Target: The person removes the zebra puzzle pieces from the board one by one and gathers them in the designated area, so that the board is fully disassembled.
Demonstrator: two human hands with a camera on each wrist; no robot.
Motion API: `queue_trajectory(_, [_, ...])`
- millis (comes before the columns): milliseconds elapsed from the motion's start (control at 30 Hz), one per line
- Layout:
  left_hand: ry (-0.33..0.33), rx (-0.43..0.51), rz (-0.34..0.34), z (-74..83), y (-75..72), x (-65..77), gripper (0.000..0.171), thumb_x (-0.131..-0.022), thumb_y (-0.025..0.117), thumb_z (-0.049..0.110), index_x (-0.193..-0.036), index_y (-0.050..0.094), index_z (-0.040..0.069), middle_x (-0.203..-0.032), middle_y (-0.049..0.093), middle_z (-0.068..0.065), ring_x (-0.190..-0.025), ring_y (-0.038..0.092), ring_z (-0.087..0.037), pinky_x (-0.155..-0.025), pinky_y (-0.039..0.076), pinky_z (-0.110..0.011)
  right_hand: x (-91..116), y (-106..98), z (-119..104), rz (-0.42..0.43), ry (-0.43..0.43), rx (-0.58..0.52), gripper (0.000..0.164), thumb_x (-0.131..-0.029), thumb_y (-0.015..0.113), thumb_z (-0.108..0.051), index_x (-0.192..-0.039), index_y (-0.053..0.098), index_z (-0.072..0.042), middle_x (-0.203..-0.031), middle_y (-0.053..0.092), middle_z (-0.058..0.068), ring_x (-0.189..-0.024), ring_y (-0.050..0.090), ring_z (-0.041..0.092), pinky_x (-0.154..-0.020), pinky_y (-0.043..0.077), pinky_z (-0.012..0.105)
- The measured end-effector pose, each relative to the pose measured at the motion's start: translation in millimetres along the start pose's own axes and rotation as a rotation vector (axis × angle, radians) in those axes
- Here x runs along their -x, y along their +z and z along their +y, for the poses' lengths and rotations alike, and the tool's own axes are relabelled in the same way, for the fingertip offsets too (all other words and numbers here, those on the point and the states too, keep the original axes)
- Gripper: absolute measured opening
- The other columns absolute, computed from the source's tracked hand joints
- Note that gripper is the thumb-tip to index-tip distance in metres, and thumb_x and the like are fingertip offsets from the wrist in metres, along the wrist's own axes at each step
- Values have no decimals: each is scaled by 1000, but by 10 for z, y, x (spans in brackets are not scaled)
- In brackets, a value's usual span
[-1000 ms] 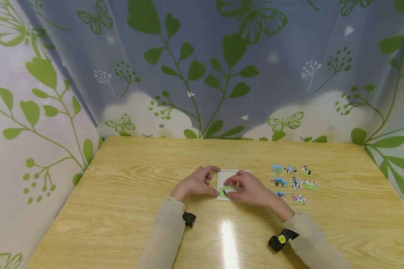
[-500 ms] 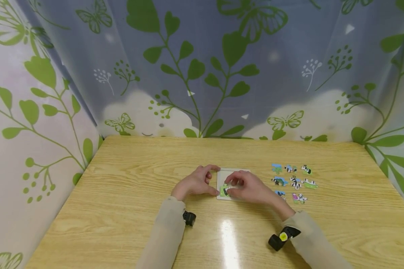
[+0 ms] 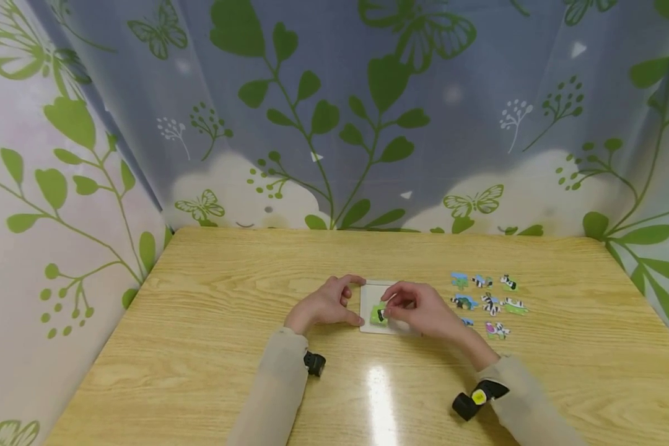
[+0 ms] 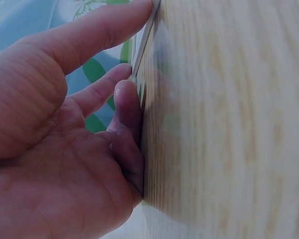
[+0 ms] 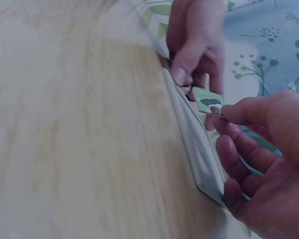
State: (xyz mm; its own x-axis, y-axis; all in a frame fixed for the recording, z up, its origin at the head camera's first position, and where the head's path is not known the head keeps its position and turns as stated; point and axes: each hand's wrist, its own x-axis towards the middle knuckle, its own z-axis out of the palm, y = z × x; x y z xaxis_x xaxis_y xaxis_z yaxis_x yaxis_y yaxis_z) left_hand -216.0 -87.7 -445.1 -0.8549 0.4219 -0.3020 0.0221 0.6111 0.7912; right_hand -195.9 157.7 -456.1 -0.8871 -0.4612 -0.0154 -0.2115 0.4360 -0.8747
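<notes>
A shallow white puzzle tray (image 3: 370, 294) lies on the wooden table. My left hand (image 3: 326, 302) rests at its left side, thumb on the near corner and index finger on the far corner. The left wrist view shows the thumb touching the thin tray edge (image 4: 146, 37), with other fingers bent beneath. My right hand (image 3: 420, 310) pinches a green puzzle piece (image 3: 376, 314) with a black-and-white print between thumb and fingertips. In the right wrist view this puzzle piece (image 5: 203, 96) is tilted and raised above the tray. The right hand hides part of the tray.
Several loose animal puzzle pieces (image 3: 490, 305) lie in rows to the right of the tray. The right hand partly covers one of them. A patterned curtain (image 3: 334, 124) stands behind the table (image 3: 245, 266).
The puzzle piece, earlier in the tray's near left corner, has come away from it and moved a little right with my right hand. My left hand stays at the tray's edge.
</notes>
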Motion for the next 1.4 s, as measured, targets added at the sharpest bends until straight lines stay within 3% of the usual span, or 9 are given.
queue_trajectory(333, [2,38,-10,-4,7,15,71,-82,85,9,-143,51,17,-99,38,-3,-85,39,-16,-80,35,-34,171,-281,10,71,34,-4,19,-98,70,-18,-115,69,-11,-100,73,11,-89,68,26,-72,54,30])
queue_trajectory(667, [17,45,-20,-15,7,20,71,-83,85,10,-144,50,17,-100,37,-4,-83,38,-16,-82,35,-36,390,-540,139,128,-9,37,20,-99,69,-19,-117,69,-11,-100,74,9,-88,70,19,-73,56,31])
queue_trajectory(1000, [20,55,-14,-7,11,27,70,-83,84,9,-144,50,17,-100,37,-4,-84,38,-16,-81,35,-35,642,-754,200,198,3,79,22,-99,69,-17,-119,70,-8,-103,73,8,-85,67,7,-71,55,27])
queue_trajectory(1200, [20,56,-14,-6,9,33,71,-83,85,10,-144,50,16,-101,38,-5,-85,39,-16,-81,35,-35,788,-874,293,222,41,80,24,-101,67,-20,-120,69,-6,-100,74,5,-79,69,15,-59,55,33])
queue_trajectory(1400, [23,59,-16,-3,5,29,70,-83,84,10,-144,50,16,-101,37,-5,-84,39,-16,-81,35,-35,936,-1011,365,258,43,153,23,-101,66,-17,-121,69,-6,-101,75,0,-83,69,8,-69,56,28])
